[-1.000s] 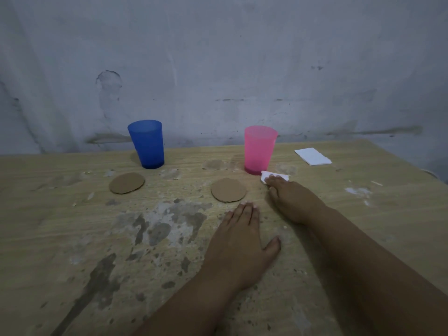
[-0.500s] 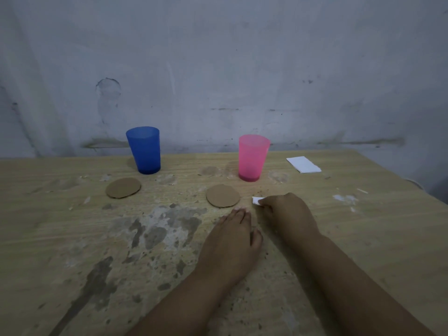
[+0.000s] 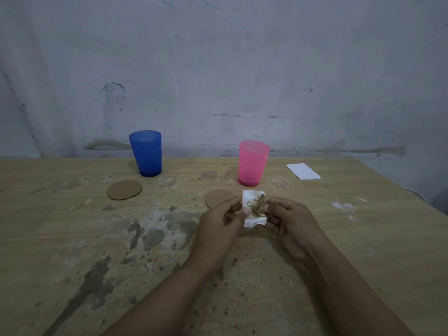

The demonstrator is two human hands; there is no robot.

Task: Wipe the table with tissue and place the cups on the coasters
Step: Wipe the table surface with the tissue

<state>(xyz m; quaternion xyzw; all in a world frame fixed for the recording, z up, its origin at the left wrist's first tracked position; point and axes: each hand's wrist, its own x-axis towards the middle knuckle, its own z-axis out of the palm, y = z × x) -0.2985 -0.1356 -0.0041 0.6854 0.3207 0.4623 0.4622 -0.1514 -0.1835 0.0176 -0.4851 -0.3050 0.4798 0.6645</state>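
Head view: left hand (image 3: 215, 226) and right hand (image 3: 288, 219) each pinch an edge of the dirt-stained white tissue (image 3: 254, 208), held above the worn wooden table (image 3: 72, 238), with blue cup (image 3: 146, 153) and pink cup (image 3: 253, 163) upright beside, not on, the two cardboard coasters (image 3: 124, 189) (image 3: 218, 197).

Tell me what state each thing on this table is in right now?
Blue cup: upright on the table, not on a coaster.
Pink cup: upright, off its coaster.
Left coaster: flat, bare.
Right coaster: flat, bare, partly hidden by the hands.
Tissue: crumpled, stained brown, held up.
Left hand: pinches the tissue.
Right hand: pinches the tissue.
Folded tissue: clean, lying flat.
Table: worn and blotchy.
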